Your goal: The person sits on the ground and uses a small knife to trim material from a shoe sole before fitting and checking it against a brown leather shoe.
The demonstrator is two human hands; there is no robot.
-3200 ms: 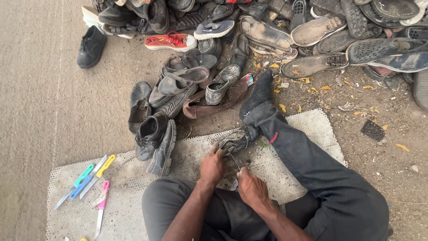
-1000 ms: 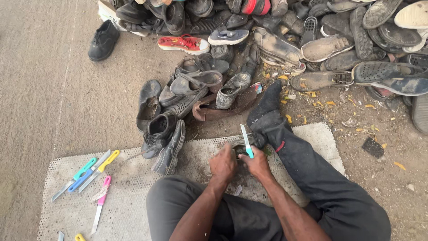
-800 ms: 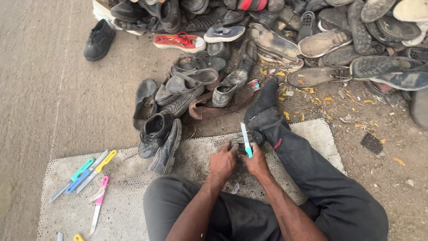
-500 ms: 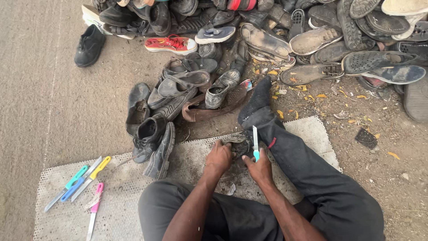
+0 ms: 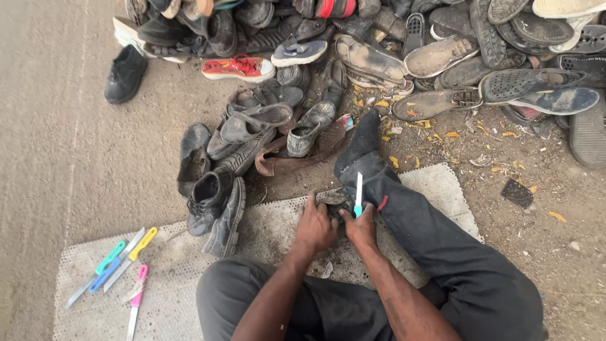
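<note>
An open-air shoe-repair pitch on bare ground. A large heap of worn shoes and sandals [image 5: 404, 44] fills the far side, with more battered shoes [image 5: 218, 183] beside a perforated mat [image 5: 435, 183] laid on concrete and dirt strewn with dry leaves. Several small knives with coloured handles [image 5: 120, 268] lie ready on the mat's near corner.

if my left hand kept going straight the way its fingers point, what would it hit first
Probably the dark worn shoe piece that the left hand already touches; beyond it lies the brown shoe at the pile's edge. Depth is hard to judge from above.
</note>
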